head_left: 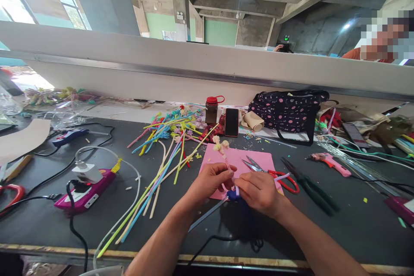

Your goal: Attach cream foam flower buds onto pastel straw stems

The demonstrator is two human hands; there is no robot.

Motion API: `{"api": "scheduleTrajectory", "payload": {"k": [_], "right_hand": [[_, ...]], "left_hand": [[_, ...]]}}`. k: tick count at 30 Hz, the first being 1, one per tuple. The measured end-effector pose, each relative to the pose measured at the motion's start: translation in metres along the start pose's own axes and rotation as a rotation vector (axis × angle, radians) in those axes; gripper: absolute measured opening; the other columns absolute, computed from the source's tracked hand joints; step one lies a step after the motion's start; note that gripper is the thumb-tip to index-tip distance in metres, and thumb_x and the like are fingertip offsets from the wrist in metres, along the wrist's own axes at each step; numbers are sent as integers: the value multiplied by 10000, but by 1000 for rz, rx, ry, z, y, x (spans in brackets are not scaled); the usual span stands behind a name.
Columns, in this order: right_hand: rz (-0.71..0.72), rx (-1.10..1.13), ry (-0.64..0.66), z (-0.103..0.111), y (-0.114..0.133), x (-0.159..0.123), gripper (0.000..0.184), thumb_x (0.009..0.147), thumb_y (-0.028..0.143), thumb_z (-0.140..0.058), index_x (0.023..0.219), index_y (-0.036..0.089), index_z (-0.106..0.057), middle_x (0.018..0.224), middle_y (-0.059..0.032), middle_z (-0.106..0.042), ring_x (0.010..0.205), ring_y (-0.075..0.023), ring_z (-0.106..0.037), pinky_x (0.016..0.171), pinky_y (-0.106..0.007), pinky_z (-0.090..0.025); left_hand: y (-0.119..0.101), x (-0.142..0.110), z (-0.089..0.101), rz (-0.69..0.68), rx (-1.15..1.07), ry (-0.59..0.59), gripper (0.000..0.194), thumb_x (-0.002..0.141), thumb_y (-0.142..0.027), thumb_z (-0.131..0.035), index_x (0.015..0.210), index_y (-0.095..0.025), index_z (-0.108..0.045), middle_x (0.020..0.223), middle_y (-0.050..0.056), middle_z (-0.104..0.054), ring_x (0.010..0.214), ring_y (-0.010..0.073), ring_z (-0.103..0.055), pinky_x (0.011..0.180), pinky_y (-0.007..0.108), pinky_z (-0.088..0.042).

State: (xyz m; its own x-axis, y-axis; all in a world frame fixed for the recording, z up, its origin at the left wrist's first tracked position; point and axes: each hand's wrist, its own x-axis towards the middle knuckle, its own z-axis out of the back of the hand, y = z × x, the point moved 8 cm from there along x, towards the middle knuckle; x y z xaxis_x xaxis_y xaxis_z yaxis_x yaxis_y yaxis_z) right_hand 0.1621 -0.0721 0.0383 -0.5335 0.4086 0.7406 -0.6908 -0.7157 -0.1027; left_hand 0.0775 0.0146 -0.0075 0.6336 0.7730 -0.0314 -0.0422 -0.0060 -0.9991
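Observation:
My left hand (216, 179) pinches the pink stem of a pipe-cleaner flower (221, 145) with fluffy cream blossoms on top. Close beside it, my right hand (258, 190) is closed on a pale purple pipe cleaner (283, 177), one end of which sticks out to the right. The fingertips partly hide where the two pieces meet. Just under the hands shows a dark blue glue gun (234, 196) with a clear glue stick (207, 214) running out to the left. A pink sheet (237, 159) lies beneath, with red-handled scissors (291, 183) on its right side.
Green-handled pliers (318, 194) and a pink glue gun (333, 166) lie to the right. Loose pipe cleaners (152, 198) spread leftward, near a purple power strip (87, 194) with cables. Behind stand a bottle (211, 111), a phone (231, 122) and a patterned bag (287, 112). A person (384, 43) is beyond the partition.

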Motion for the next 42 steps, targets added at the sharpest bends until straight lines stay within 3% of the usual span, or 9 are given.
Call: {"api": "scheduleTrajectory", "payload": {"k": [4, 11, 15, 19, 22, 25, 34, 38, 42], "right_hand": [[-205, 185, -89, 11, -17, 4, 152, 794, 112, -518, 914, 187, -576, 783, -38, -655, 695, -133, -610, 600, -252, -483], [-572, 378, -99, 19, -38, 7, 90, 790, 162, -537, 729, 185, -599, 633, 2, -576, 589, -124, -528, 572, -247, -429], [-710, 539, -27, 12, -40, 5, 105, 791, 186, -545, 717, 177, -619, 602, 12, -561, 548, -110, -502, 519, -221, -400], [-783, 682, 12, 3, -41, 0, 91, 785, 206, -558, 781, 172, -642, 611, 15, -582, 504, -98, -500, 474, -206, -398], [-808, 701, 23, -1, -43, -3, 86, 779, 203, -566, 762, 163, -640, 609, 15, -579, 512, -97, -499, 473, -203, -401], [-810, 718, 41, -1, -44, -3, 91, 788, 214, -567, 767, 159, -636, 641, 6, -590, 543, -101, -508, 496, -209, -410], [-566, 801, 3, 10, -40, 9, 64, 807, 191, -575, 811, 182, -639, 728, -9, -619, 666, -119, -554, 619, -243, -438], [-514, 830, -15, 11, -41, 9, 52, 799, 204, -598, 819, 186, -643, 727, -15, -628, 670, -123, -556, 629, -250, -442], [-491, 905, 58, 11, -38, 8, 45, 764, 210, -644, 788, 174, -656, 713, -23, -631, 667, -125, -567, 626, -245, -448]], "left_hand": [[-4, -1, 1, -66, 177, -76, 355, 765, -446, -525, 612, -135, -602, 510, 10, -575, 460, 95, -490, 454, 195, -364], [-39, -19, 11, -415, 269, -387, 175, 681, -306, -665, 822, -208, -689, 815, 58, -654, 742, 169, -572, 631, 254, -443], [-49, -24, -3, -521, 327, -293, 129, 694, -263, -656, 810, -234, -704, 854, 66, -669, 872, 201, -574, 794, 306, -433], [-33, -18, -8, -355, 276, -223, 135, 720, -314, -630, 732, -191, -684, 722, 41, -658, 685, 157, -575, 642, 249, -433], [-25, -16, -7, -268, 188, -206, 165, 709, -328, -637, 751, -170, -660, 663, 12, -631, 605, 126, -540, 571, 222, -411], [-27, -17, -7, -281, 201, -209, 144, 720, -304, -627, 701, -161, -637, 610, -7, -588, 570, 106, -506, 544, 205, -383], [-38, -24, -14, -343, 281, -128, 175, 791, -284, -552, 710, -153, -635, 624, -2, -567, 573, 89, -472, 557, 196, -361], [-30, -23, -20, -236, 128, -38, 202, 791, -308, -550, 707, -141, -626, 554, -23, -516, 515, 68, -438, 515, 183, -350], [-16, -23, -30, -44, -72, 136, 219, 744, -338, -598, 700, -125, -629, 499, -25, -520, 442, 60, -455, 456, 171, -361]]}}
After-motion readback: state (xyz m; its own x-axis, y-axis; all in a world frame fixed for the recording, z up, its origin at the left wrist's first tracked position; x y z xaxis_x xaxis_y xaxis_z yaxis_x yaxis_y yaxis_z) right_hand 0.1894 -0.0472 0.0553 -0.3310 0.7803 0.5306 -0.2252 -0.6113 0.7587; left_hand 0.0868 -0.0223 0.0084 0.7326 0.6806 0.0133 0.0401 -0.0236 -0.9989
